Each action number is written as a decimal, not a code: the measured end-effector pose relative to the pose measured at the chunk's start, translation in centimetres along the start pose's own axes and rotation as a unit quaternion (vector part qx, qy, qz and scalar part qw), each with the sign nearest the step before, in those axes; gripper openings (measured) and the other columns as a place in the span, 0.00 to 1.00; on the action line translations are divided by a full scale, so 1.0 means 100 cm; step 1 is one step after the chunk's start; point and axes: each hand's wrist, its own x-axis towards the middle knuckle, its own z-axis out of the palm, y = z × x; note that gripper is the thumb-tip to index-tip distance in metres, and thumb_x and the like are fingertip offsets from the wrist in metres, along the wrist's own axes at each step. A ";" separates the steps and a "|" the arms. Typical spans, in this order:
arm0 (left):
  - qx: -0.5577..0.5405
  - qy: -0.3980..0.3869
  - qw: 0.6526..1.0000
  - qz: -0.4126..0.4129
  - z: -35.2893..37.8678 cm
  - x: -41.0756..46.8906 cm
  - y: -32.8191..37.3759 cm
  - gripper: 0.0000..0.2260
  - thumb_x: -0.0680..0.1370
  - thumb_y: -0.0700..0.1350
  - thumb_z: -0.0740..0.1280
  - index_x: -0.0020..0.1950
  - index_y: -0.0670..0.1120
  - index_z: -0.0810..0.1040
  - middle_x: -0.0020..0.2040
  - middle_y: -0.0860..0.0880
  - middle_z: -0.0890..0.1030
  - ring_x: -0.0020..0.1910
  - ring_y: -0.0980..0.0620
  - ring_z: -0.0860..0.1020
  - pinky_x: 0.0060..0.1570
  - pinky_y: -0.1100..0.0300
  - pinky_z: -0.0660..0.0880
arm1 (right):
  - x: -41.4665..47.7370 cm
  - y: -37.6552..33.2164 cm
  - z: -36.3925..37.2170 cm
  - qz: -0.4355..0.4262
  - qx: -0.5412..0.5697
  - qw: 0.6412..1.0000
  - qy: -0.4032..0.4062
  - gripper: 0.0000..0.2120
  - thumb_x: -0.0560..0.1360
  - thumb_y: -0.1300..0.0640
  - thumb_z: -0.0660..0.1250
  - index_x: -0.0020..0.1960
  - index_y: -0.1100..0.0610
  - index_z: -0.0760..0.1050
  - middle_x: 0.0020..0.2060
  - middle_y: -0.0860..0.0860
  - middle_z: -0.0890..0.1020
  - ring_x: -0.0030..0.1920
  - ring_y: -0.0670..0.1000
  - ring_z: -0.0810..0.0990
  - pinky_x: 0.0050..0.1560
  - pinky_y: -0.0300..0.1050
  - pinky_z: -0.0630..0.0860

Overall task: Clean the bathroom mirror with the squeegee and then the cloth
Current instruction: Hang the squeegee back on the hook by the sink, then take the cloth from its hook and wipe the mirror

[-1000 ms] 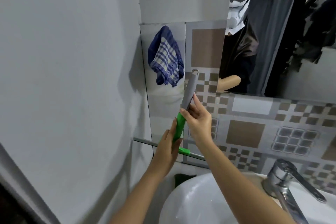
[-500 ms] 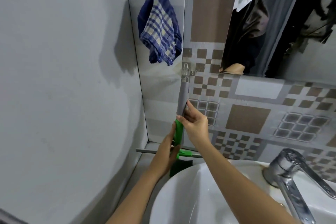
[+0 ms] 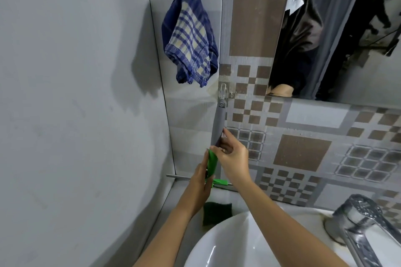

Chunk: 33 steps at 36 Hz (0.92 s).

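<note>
The squeegee has a grey upper handle and a green lower part, and it stands upright against the tiled wall. Its top loop sits at a clear wall hook. My right hand pinches the handle where grey meets green. Below it, my left hand grips the green part just above the blade. The blue checked cloth hangs on the wall above and to the left. The mirror fills the upper right and reflects a person in dark clothes.
A white basin lies below my arms, with a chrome tap at the right. A dark green scouring pad lies on the ledge behind the basin. A plain grey wall closes in the left side.
The squeegee's top loop has come to the clear hook. Both hands stayed on the handle. The view has tilted down, so the cloth and mirror now sit higher.
</note>
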 end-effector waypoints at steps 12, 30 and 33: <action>0.045 0.397 0.893 0.209 -0.108 0.034 0.108 0.13 0.79 0.39 0.60 0.63 0.39 0.71 0.58 0.44 0.71 0.56 0.48 0.73 0.57 0.59 0.72 | 0.012 -0.081 -0.025 -0.235 -0.159 0.957 0.060 0.15 0.75 0.63 0.66 0.61 0.58 0.74 0.50 0.49 0.80 0.50 0.45 0.77 0.53 0.39 0.75; 0.338 0.156 0.885 0.281 -0.231 0.141 0.227 0.22 0.81 0.48 0.55 0.75 0.48 0.58 0.75 0.51 0.57 0.73 0.52 0.57 0.68 0.55 0.61 | 0.110 -0.206 0.005 -0.292 -0.181 0.939 0.020 0.12 0.75 0.63 0.61 0.57 0.59 0.75 0.49 0.55 0.81 0.48 0.51 0.78 0.51 0.42 0.75; 0.323 0.157 0.886 0.294 -0.232 0.140 0.224 0.22 0.81 0.47 0.56 0.75 0.48 0.58 0.75 0.51 0.57 0.73 0.53 0.58 0.70 0.57 0.59 | 0.113 -0.204 0.005 -0.303 -0.165 0.938 0.036 0.09 0.75 0.66 0.61 0.51 0.61 0.78 0.44 0.55 0.82 0.44 0.51 0.79 0.47 0.43 0.78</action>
